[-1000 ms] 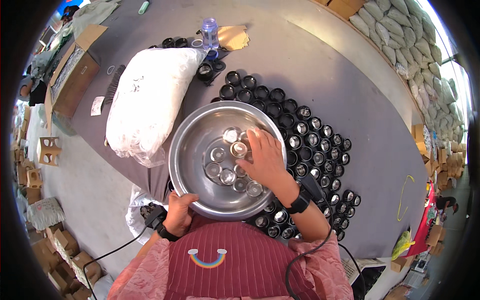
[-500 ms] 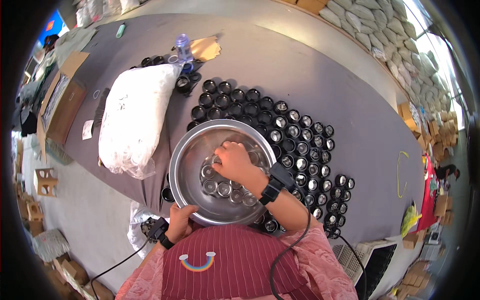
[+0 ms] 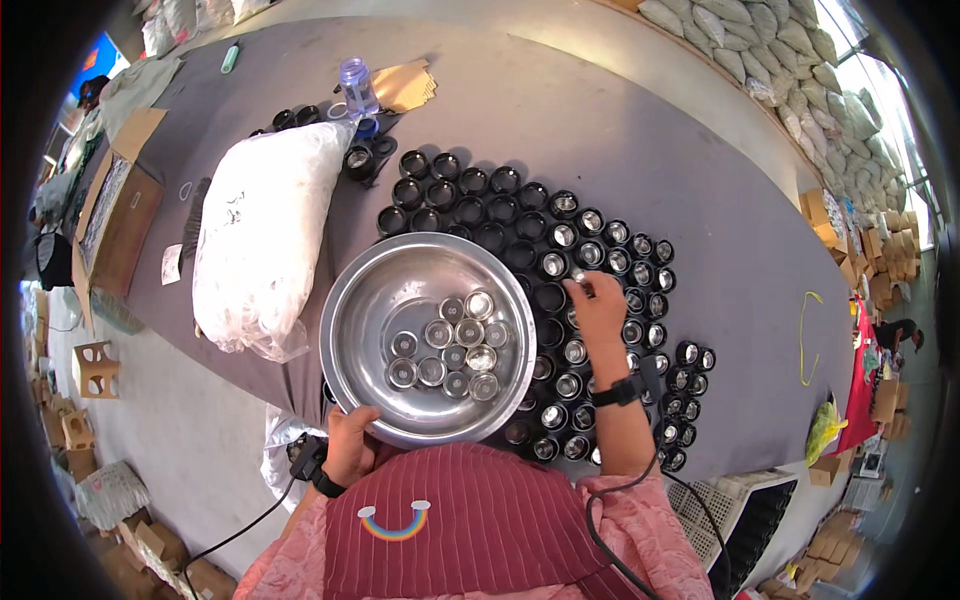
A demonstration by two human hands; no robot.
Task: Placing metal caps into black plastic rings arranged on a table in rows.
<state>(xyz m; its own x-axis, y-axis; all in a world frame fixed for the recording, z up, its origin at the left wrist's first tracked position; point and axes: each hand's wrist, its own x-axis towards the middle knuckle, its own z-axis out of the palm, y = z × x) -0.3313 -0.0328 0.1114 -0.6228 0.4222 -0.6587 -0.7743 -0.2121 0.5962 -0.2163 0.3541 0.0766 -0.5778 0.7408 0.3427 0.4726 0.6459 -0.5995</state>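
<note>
A wide steel bowl (image 3: 362,318) tilts against my front, with several small round metal pieces (image 3: 437,334) lying in it. My left hand (image 3: 350,445) grips its near-left rim, thumb over the edge. Over the rows to the right of the bowl, my right hand (image 3: 603,312) pinches a small silvery round piece (image 3: 578,275) at its fingertips. Fingers partly hide that piece. Below and around the hand stand rows of black round cups (image 3: 471,211). Those on the right have shiny metal inside; the far-left ones look dark inside.
A large white plastic sack (image 3: 265,240) lies left of the bowl. Behind it stand a clear purplish bottle (image 3: 357,85) and a tan paper stack (image 3: 404,86). An open carton (image 3: 128,220) sits at the table's left edge. A yellow strap (image 3: 808,338) lies far right.
My right hand has left the bowl and moved right over the black cups, carrying a small metal piece. The bowl has shifted slightly left, with my left hand still on its rim.
</note>
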